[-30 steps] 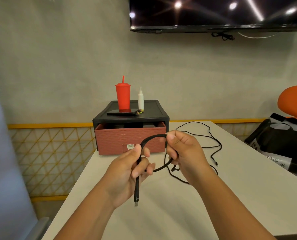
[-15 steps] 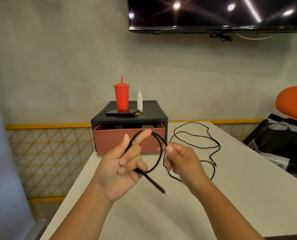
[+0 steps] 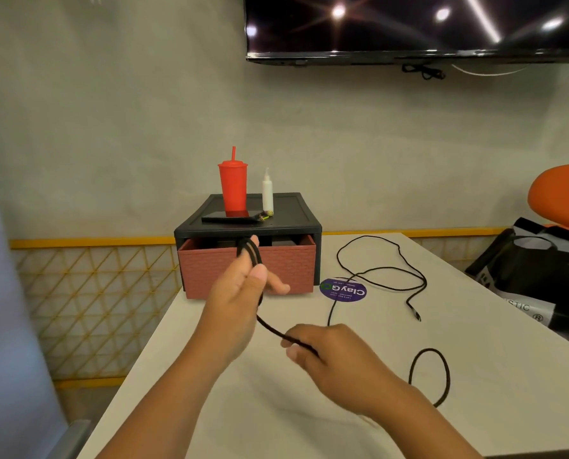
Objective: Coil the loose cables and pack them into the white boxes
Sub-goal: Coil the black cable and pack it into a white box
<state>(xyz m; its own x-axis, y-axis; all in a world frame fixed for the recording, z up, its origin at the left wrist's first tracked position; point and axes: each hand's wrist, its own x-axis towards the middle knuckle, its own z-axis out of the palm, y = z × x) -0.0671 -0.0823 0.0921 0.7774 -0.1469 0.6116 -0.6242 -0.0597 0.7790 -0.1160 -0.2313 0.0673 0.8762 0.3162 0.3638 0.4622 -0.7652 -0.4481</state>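
Left hand (image 3: 240, 293) pinches loops of the black cable (image 3: 271, 327), right hand (image 3: 326, 354) grips its tail; best feed each turn taut, loops equal

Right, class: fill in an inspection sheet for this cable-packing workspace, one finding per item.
Surface: white table.
Job's things: black cable, partly coiled; white boxes, nothing seen.
Clutter: drawer unit carrying red cup, bottle and phone; purple disc on the table.
Grips: left grip holds the loops; right grip pinches the cable's run.
Cables: thin cable lies loose on the table; the black cable's tail loops beside the right forearm.
Surroundings: TV on the wall; black bag and orange chair at right.
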